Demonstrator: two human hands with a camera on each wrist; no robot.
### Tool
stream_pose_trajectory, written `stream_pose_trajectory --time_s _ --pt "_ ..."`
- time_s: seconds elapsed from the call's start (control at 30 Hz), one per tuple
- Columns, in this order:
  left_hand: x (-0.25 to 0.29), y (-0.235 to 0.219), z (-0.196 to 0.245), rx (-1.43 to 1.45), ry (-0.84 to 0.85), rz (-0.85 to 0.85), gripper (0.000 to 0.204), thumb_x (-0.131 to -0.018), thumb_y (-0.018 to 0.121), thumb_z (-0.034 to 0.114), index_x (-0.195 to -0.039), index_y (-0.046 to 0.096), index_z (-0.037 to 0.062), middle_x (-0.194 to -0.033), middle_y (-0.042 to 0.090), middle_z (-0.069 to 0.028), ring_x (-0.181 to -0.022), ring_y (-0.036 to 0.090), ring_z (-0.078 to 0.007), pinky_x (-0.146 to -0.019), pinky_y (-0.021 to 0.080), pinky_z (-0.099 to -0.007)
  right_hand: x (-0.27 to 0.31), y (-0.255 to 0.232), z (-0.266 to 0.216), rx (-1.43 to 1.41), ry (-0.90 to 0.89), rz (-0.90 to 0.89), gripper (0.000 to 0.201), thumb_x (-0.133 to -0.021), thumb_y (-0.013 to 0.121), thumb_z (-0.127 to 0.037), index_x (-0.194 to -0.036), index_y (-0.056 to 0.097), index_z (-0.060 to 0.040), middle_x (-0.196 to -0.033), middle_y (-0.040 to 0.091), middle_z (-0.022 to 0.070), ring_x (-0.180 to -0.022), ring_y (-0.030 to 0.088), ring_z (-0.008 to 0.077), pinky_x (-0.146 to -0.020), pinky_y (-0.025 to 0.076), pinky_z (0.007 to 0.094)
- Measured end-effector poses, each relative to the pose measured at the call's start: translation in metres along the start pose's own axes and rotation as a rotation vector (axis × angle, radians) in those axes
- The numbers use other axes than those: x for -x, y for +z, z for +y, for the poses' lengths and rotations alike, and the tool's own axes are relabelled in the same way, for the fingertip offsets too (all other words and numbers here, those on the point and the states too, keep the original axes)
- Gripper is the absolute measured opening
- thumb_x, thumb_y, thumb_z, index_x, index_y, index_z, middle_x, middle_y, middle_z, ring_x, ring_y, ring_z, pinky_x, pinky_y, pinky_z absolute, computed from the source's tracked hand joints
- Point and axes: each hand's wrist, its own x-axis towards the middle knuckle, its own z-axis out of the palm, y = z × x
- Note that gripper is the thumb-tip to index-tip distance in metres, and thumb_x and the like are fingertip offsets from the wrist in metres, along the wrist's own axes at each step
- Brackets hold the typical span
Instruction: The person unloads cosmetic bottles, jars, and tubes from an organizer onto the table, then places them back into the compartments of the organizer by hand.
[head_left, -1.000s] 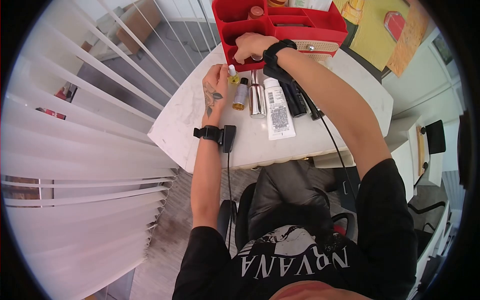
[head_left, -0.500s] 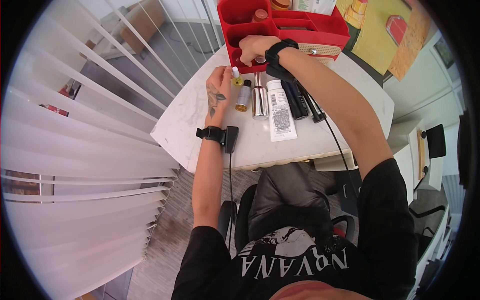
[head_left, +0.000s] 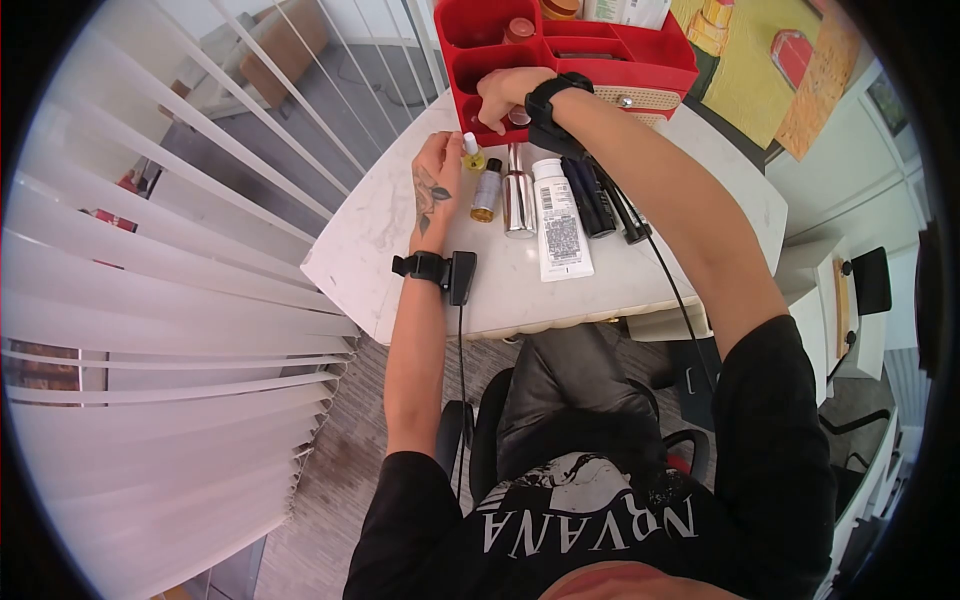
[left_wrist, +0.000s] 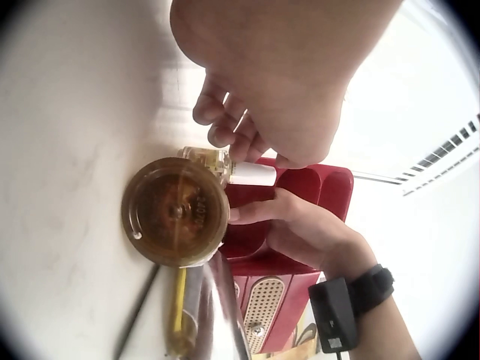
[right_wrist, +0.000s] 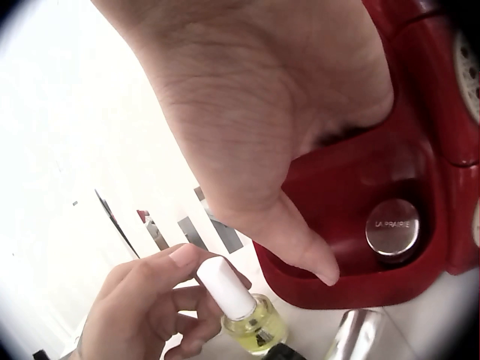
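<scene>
My left hand (head_left: 437, 180) rests at the table's left side, fingers loosely bent, close beside a small white-capped bottle of yellow liquid (right_wrist: 255, 322). In the right wrist view its thumb is near the white cap (right_wrist: 226, 289). My right hand (head_left: 515, 90) reaches over the front of the red organizer (head_left: 560, 75). Its thumb (right_wrist: 311, 259) extends down over the front compartment, near a silver-lidded container (right_wrist: 394, 225) marked LA PRAIRIE. The other fingers are hidden behind the hand, so I cannot tell what they hold.
Before the organizer lie an amber-bottomed bottle (head_left: 486, 195), a silver bottle (head_left: 518, 205), a white tube (head_left: 562, 225) and black tubes (head_left: 592, 205) on the white table (head_left: 370, 240). White vertical blinds (head_left: 180, 300) hang at the left. A cable (head_left: 675, 285) runs from the right wrist.
The view has shifted slightly, so the table and organizer appear a little lower and to the right. Both hands keep about the same places relative to the things.
</scene>
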Motion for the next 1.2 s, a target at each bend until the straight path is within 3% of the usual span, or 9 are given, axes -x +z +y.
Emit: stream_pose_trajectory --time_s 0.47,0.57,0.7,0.8,0.87,0.93,0.97,1.03,1.2 --pt "0.001 0.002 0.0 0.027 0.013 0.016 0.036 -0.104 0.055 0.029 -0.1 0.07 -0.0044 -0.088 0.068 -0.0162 -0.081 0.066 -0.0282 -0.077 0.05 -0.0366 -0.015 0.014 0.009 -0.01 -0.027 0.041 0.059 -0.07 0.078 -0.02 -0.126 0.071 -0.0008 -0.122 0.073 0.0196 -0.108 0.072 0.0368 -0.088 0.058 0.0502" --pt "0.0 0.0 0.003 -0.041 -0.001 0.009 0.037 -0.104 0.056 0.029 -0.1 0.07 -0.0051 -0.089 0.068 -0.017 -0.081 0.067 -0.0285 -0.078 0.051 -0.0367 -0.006 0.029 0.017 -0.071 -0.222 0.337 0.049 -0.072 0.073 -0.018 -0.112 0.07 0.0085 -0.108 0.073 0.027 -0.103 0.071 0.0394 -0.086 0.059 0.0446" --pt "0.006 0.0 0.004 -0.005 0.016 0.008 0.037 -0.103 0.056 0.029 -0.101 0.069 -0.0055 -0.09 0.068 -0.0177 -0.081 0.066 -0.029 -0.077 0.051 -0.0372 0.016 0.015 0.012 -0.007 -0.356 0.336 0.052 -0.076 0.074 -0.021 -0.12 0.067 0.0067 -0.107 0.073 0.0263 -0.101 0.071 0.0392 -0.09 0.057 0.0455" --pt "0.0 0.0 0.001 -0.012 0.032 0.007 0.037 -0.103 0.056 0.029 -0.101 0.069 -0.0058 -0.091 0.068 -0.0177 -0.08 0.066 -0.0292 -0.077 0.051 -0.0377 0.037 -0.008 0.014 0.073 -0.388 0.592 0.044 -0.082 0.071 -0.019 -0.122 0.068 -0.0013 -0.104 0.074 0.0199 -0.097 0.072 0.0346 -0.085 0.058 0.0441" --pt "0.001 0.001 -0.002 0.036 0.098 0.031 0.036 -0.105 0.056 0.032 -0.101 0.07 -0.0007 -0.078 0.064 -0.0031 -0.066 0.053 -0.0105 -0.061 0.043 -0.029 0.049 -0.018 0.022 0.152 -0.454 0.922 0.032 -0.087 0.07 -0.019 -0.115 0.071 -0.004 -0.101 0.075 0.0143 -0.089 0.072 0.0287 -0.08 0.057 0.0384" --pt "0.002 0.001 0.002 0.02 0.098 0.036 0.036 -0.104 0.057 0.032 -0.102 0.07 -0.001 -0.078 0.064 -0.0032 -0.066 0.053 -0.0107 -0.061 0.043 -0.0292 0.044 -0.024 0.045 0.278 -0.602 1.267 0.023 -0.089 0.067 -0.017 -0.106 0.072 -0.0017 -0.097 0.075 0.0114 -0.081 0.073 0.0249 -0.072 0.055 0.0364" --pt "0.003 0.001 0.001 -0.001 0.104 0.03 0.036 -0.104 0.057 0.032 -0.102 0.07 -0.0014 -0.078 0.064 -0.0033 -0.066 0.053 -0.0109 -0.061 0.043 -0.0294 0.069 -0.028 0.041 0.269 -0.49 1.081 0.016 -0.089 0.064 -0.009 -0.099 0.069 0.0021 -0.096 0.07 0.019 -0.08 0.071 0.0322 -0.072 0.057 0.0425" --pt "0.001 0.001 0.0 0.0 0.106 0.036 0.036 -0.104 0.056 0.032 -0.102 0.07 -0.0016 -0.078 0.064 -0.0036 -0.066 0.053 -0.0108 -0.062 0.043 -0.0293 0.066 -0.026 0.052 0.447 -0.414 0.99 0.017 -0.085 0.062 -0.008 -0.098 0.071 -0.0015 -0.094 0.069 0.0164 -0.081 0.072 0.0328 -0.072 0.057 0.0454" --pt "0.001 0.003 -0.002 0.004 0.1 0.029 0.036 -0.105 0.056 0.032 -0.102 0.07 -0.0018 -0.078 0.064 -0.0036 -0.066 0.053 -0.0105 -0.061 0.043 -0.029 0.056 -0.032 0.058 0.484 -0.365 0.939 0.014 -0.084 0.066 -0.01 -0.094 0.072 -0.0042 -0.091 0.072 0.0173 -0.084 0.073 0.0321 -0.075 0.058 0.0445"
